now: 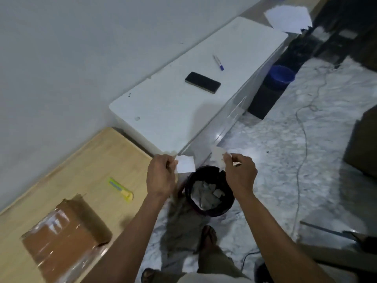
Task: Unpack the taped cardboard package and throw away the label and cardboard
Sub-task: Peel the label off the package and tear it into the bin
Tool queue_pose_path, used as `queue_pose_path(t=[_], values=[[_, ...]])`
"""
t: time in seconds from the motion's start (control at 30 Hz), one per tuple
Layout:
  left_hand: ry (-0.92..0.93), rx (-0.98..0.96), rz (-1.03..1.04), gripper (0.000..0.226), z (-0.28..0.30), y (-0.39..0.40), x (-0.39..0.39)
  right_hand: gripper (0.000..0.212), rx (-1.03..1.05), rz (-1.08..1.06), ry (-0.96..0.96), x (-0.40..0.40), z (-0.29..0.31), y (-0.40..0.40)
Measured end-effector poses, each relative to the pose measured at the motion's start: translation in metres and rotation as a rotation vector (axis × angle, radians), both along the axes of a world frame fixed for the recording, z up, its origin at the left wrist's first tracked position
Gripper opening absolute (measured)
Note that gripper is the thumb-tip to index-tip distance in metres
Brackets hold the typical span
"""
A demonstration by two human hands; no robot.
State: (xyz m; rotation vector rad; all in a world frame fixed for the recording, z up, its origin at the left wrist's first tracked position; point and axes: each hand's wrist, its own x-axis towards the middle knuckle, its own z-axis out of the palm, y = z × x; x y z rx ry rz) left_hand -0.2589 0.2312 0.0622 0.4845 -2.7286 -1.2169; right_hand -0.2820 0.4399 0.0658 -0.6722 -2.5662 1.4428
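Both of my hands are held out above a black waste bin (pixel 212 209) on the floor. My left hand (pixel 161 176) pinches a white piece of torn label (pixel 185 164). My right hand (pixel 240 176) pinches another torn label piece (pixel 217 158). The two pieces are apart. Several scraps of paper lie inside the bin. The brown cardboard package (pixel 65 237), wrapped in clear tape, lies on the wooden table (pixel 91 160) at the lower left. A yellow-green box cutter (pixel 120 189) lies on the table beyond it.
A white cabinet top (pixel 183 111) carries a black phone (pixel 203 82) and a blue-capped marker (pixel 218 62). White papers (pixel 287 18) sit at the far end. A blue bucket (pixel 282 75) and a thin cable (pixel 304 139) are on the marbled floor. My sandalled foot (pixel 208 235) stands near the bin.
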Motion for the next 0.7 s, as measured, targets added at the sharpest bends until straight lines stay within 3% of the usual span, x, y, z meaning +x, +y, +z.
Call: queue_pose_path(t=[0.13, 0.3, 0.5, 0.6, 0.7], values=[[-0.087, -0.052, -0.052, 0.013, -0.037, 0.068, -0.038, 0.019, -0.039, -0.075, -0.088, -0.017, -0.04, 0.049], [-0.276, -0.061, -0.072, 0.011, -0.098, 0.12, -0.061, 0.028, 0.02, -0.08, -0.247, -0.034, -0.103, 0.086], [-0.392, -0.105, -0.05, 0.011, -0.207, 0.154, -0.09, 0.015, 0.095, -0.031, -0.415, -0.067, -0.219, 0.102], [-0.441, -0.109, -0.029, 0.015, -0.25, 0.155, -0.102, 0.021, 0.091, 0.008, -0.468, -0.079, -0.267, 0.098], [-0.494, -0.129, -0.07, 0.035, -0.274, 0.152, -0.111, 0.043, 0.096, 0.047, -0.527, -0.089, -0.287, 0.093]])
